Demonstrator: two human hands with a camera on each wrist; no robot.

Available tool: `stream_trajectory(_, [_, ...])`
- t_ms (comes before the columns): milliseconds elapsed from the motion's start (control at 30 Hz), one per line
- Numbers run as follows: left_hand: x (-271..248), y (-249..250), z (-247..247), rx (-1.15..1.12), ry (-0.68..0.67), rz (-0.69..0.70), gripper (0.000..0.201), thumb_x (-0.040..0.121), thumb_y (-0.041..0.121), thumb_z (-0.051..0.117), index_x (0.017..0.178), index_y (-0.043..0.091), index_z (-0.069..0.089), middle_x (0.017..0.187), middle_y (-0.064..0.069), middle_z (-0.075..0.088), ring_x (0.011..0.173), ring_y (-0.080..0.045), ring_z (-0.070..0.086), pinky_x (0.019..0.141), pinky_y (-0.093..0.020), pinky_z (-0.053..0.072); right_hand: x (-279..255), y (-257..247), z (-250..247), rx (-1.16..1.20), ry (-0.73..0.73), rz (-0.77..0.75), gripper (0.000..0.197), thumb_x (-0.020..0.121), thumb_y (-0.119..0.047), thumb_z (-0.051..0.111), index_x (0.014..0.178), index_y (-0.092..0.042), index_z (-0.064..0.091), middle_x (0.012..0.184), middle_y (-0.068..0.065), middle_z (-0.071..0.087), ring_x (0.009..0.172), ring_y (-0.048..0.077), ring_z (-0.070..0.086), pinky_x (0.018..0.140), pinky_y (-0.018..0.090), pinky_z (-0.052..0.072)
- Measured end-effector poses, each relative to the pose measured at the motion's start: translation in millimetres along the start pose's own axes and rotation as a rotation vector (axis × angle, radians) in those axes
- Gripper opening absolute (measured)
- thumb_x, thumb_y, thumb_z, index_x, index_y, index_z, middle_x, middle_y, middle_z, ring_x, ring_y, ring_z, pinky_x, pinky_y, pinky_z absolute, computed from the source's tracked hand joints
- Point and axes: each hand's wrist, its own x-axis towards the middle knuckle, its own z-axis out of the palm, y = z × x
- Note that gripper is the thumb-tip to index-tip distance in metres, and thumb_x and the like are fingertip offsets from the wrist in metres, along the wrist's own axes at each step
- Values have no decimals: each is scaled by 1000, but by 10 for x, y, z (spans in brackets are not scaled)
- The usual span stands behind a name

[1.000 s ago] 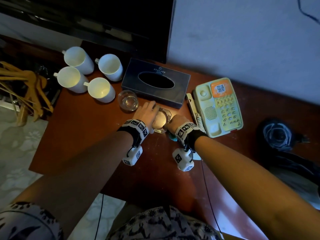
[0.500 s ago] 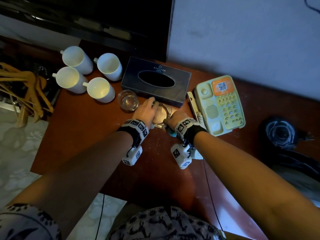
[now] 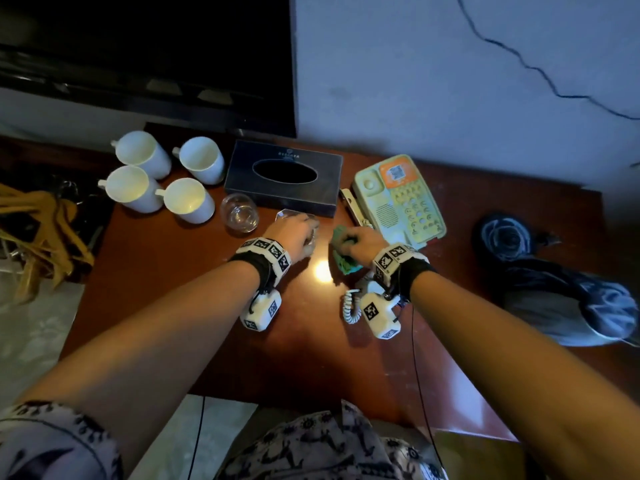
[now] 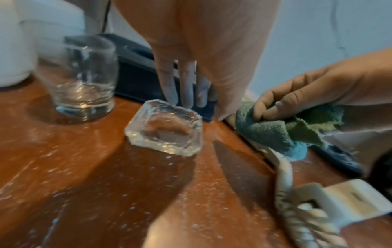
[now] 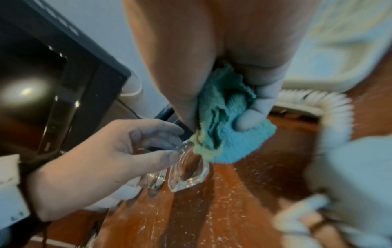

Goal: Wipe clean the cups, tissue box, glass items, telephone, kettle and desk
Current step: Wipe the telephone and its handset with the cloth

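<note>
The glossy reddish wood counter (image 3: 180, 271) is speckled with pale dust. Beyond the fingers lies the dark, boxy tissue box (image 3: 284, 176). The right hand (image 3: 360, 242) bunches a nubby teal cloth (image 4: 273, 129), fingers curled tight into it. The left hand (image 3: 294, 233) tips a faceted, eight-sided glass dish (image 4: 165, 132) on edge, its nearly straight fingers (image 4: 169, 87) at the rim, just beside the cloth.

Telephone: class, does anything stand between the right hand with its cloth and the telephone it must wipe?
Nothing visible does. The right hand, gripping the cloth, is right beside the telephone; only the handset along the phone's near edge lies there.
</note>
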Motion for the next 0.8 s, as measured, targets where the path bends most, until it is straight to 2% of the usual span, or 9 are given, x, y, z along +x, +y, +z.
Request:
stream_trajectory(67, [-45,129,-17,-13,19,40,48,89,33,66,134,17,57,128,-4,60,116,-28,58,97,-43,47,-196,126,-49,33,110,4,12,85,-11,64,91,-22,67,97,3,63,91,22,60,73,26,46])
stream_trajectory(100, [-68,199,-14,-24,26,55,48,89,34,67,133,18,58,124,-2,61,113,-27,59,95,-41,48,-294,194,-66,53,159,13,16,85,-10,63,88,-25,64,97,5,63,91,24,62,72,29,49])
stream_trajectory(200, [-142,422,34,-71,20,107,49,89,34,69,133,16,58,122,-3,61,109,-24,60,89,-38,51,-592,408,-88,123,271,62,19,84,-9,60,98,-21,55,97,12,63,88,33,64,74,40,56])
stream_trajectory(333, [-229,685,185,-129,-11,113,53,88,31,72,135,14,56,124,-5,58,112,-27,58,90,-39,50,-898,771,-75,126,457,219,42,85,-16,64,121,-17,43,106,12,60,88,29,60,71,33,47])
stream_trajectory(467, [-283,906,357,-132,-54,92,69,83,35,78,142,13,50,133,-6,53,119,-30,56,95,-40,49,-1095,1115,-78,164,560,348,47,87,-19,64,130,-18,44,114,15,62,97,33,62,69,30,42])
stream_trajectory(567, [-289,1043,475,-79,-67,80,73,83,39,78,144,13,48,136,-5,49,118,-27,55,86,-30,42,-1166,1337,-65,191,591,407,48,88,-21,63,132,-20,43,117,16,62,99,35,62,73,32,45])
stream_trajectory(667, [-268,1187,583,-20,-61,59,70,84,33,79,142,9,48,137,-7,44,120,-28,50,80,-26,32,-1200,1502,-52,169,599,360,48,88,-20,62,131,-23,40,112,14,64,92,35,64,72,36,50])
stream_trajectory(733, [-247,1285,624,6,-55,35,68,83,33,79,139,8,49,137,-9,44,119,-28,48,83,-28,33,-1177,1568,-48,139,596,265,46,87,-20,62,129,-23,42,111,11,65,91,32,64,73,37,53])
stream_trajectory(800, [-229,1362,647,15,-48,11,66,81,38,79,134,9,53,134,-8,46,117,-28,48,87,-33,38,-1126,1598,-29,107,595,155,41,87,-23,64,125,-20,48,111,6,64,93,28,63,72,34,50])
